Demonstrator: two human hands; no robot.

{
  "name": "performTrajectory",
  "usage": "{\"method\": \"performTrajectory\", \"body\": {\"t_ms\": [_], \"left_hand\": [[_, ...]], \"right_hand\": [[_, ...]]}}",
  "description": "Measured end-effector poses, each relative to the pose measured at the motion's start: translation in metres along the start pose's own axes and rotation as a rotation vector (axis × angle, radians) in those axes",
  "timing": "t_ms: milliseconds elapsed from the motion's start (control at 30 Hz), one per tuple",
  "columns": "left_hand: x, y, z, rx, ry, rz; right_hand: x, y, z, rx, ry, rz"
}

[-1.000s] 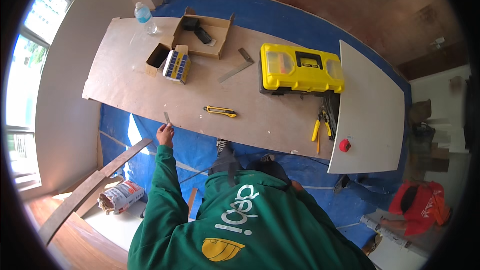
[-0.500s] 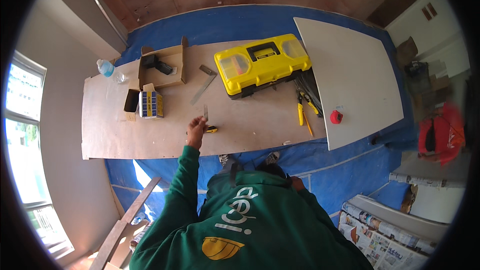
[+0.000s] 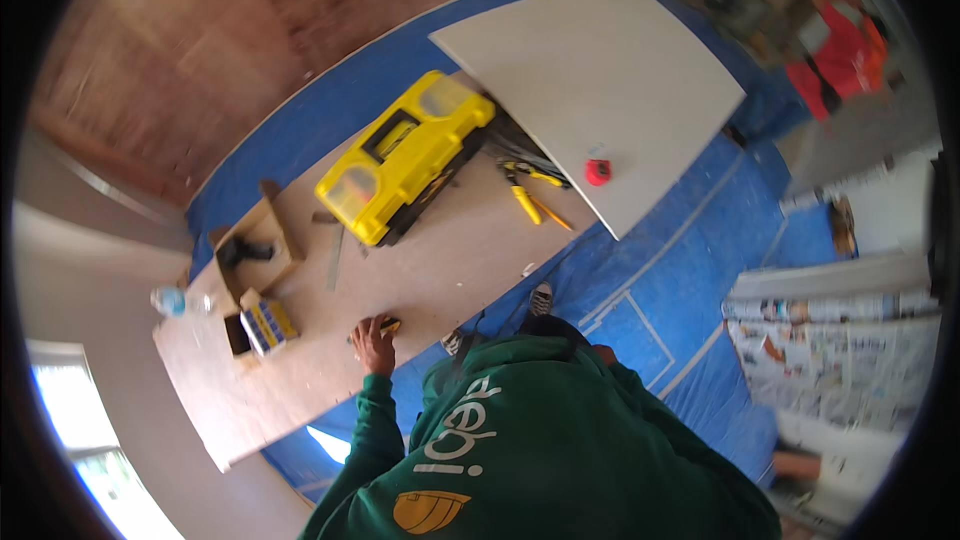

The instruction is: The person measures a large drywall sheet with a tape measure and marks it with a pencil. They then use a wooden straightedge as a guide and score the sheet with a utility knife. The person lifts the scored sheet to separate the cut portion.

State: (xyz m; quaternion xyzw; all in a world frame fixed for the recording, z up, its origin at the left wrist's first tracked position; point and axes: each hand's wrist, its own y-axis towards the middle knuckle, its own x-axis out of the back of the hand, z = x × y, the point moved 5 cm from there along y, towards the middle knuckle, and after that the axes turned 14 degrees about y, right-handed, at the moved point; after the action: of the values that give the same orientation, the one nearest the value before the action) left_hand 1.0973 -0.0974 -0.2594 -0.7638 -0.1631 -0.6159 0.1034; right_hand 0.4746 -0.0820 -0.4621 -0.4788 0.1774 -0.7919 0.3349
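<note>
Over the brown board [image 3: 430,280], head view: the left hand [image 3: 372,343] is reaching past the near edge, and a utility knife [image 3: 391,326] is showing right at its fingertips.
Left fingers: they are curling close together; whether they are clamping on the knife, one cannot tell.
Right hand [image 3: 606,354]: it is mostly hiding behind the green sweatshirt [image 3: 480,420], so the state of its fingers cannot be told.
Tools: a metal square [image 3: 335,257] is lying beyond the left hand, beside the yellow toolbox [image 3: 405,155]; pliers [image 3: 525,202] and a pencil [image 3: 553,215] are lying near the white panel [image 3: 600,80].
White panel: it is bearing a red tape measure [image 3: 597,172].
Boxes: an open carton [image 3: 284,228] and a small box [image 3: 268,327] are sitting toward the left end.
Progress: the tools are lying ready outside the toolbox, and no cut line is showing on the panel; how much work is remaining, one cannot tell.
</note>
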Motion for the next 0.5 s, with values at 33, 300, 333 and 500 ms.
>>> {"method": "performTrajectory", "body": {"t_ms": [33,300,333,500], "left_hand": [[0.0,0.003,-0.002,0.019,0.014,0.036],[-0.011,0.084,-0.012,-0.139,-0.014,0.043],[-0.014,0.091,-0.015,-0.127,-0.008,0.021],[-0.026,0.099,-0.019,-0.023,0.029,0.047]], "right_hand": [[0.001,-0.003,0.001,-0.004,0.035,-0.006],[0.027,-0.009,0.031,0.017,0.225,-0.095],[0.03,-0.009,0.031,-0.056,0.247,-0.102],[0.028,-0.011,0.034,-0.134,0.383,-0.135]]}}
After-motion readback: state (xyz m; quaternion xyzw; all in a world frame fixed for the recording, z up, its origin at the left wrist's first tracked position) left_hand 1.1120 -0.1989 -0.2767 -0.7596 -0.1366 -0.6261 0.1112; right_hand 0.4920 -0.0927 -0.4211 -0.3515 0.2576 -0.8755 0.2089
